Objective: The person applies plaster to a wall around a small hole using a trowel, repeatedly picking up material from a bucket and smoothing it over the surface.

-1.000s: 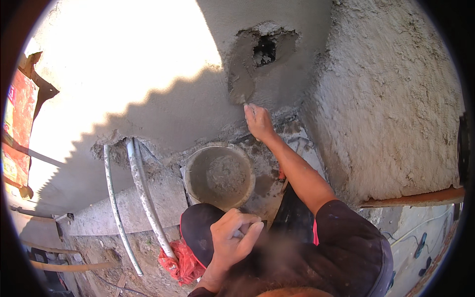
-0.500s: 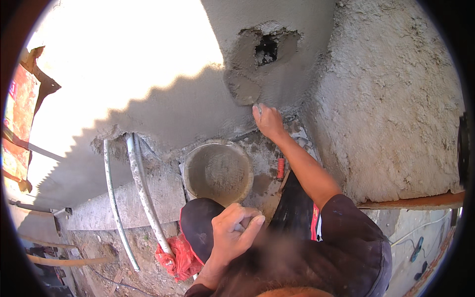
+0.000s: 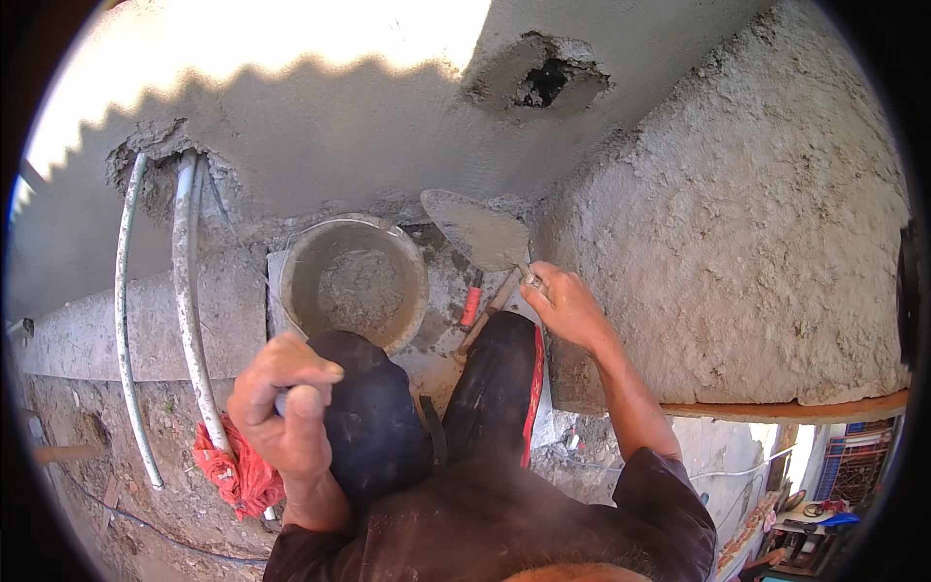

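Note:
My right hand (image 3: pixel 565 306) is closed round the handle of a pointed trowel (image 3: pixel 475 231). The broad blade, smeared with grey mortar, hangs right of the bucket and below the plastered wall (image 3: pixel 378 145). That wall has a ragged hole (image 3: pixel 549 82) with a dark opening and damp mortar round it. A round bucket (image 3: pixel 308 254) stands in front of my knees, with wet mortar (image 3: pixel 361 289) inside. Over my left knee, my left hand (image 3: pixel 284 393) is held up with curled fingers. Something greyish shows between them, too small to name.
Beside the bucket lie a red-handled tool (image 3: pixel 471 305) and a wooden handle (image 3: pixel 493 312). Pale pipes (image 3: pixel 129 291) come out of a broken wall opening at left, near a red plastic bag (image 3: pixel 233 470). A rough mortar surface (image 3: pixel 737 242) rises at right, edged by a board (image 3: pixel 824 413).
The trowel has come away from the wall below the hole, back toward the bucket. My left hand has moved left, fingers still curled. The whole view has shifted.

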Available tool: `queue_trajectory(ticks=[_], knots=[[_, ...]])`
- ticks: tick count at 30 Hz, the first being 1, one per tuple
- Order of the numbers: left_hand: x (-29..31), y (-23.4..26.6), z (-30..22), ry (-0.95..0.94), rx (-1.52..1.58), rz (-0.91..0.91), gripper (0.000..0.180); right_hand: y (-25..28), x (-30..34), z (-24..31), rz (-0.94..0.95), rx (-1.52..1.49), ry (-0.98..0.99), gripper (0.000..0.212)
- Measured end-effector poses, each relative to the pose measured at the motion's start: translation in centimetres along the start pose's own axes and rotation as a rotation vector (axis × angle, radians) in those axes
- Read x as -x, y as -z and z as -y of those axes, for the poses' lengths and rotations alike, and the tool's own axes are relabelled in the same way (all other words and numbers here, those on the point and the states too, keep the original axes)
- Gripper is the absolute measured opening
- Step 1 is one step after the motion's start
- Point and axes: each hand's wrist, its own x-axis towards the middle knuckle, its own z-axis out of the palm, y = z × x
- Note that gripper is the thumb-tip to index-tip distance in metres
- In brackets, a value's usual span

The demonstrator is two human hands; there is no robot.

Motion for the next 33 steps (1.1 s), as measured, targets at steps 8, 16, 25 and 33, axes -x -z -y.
queue_trajectory(ticks=[8,16,25,33], knots=[[3.2,14.0,13.3,0.501,-0.892,-0.255,0.047,-0.7,-0.9,5.2,0.343,0.188,-0.049,0.037],[9.9,16.3,21.9,0.853,-0.781,-0.366,0.054,-1.7,-1.4,6.8,0.257,0.330,0.043,0.037],[-0.1,9.7,21.8,0.689,-0.203,-0.060,0.059,-5.0,-6.6,10.2,0.178,0.677,0.355,0.022],[-1.3,2.8,20.2,0.571,-0.265,0.155,0.058,-7.9,-2.1,8.8,0.312,0.659,0.438,0.015]])
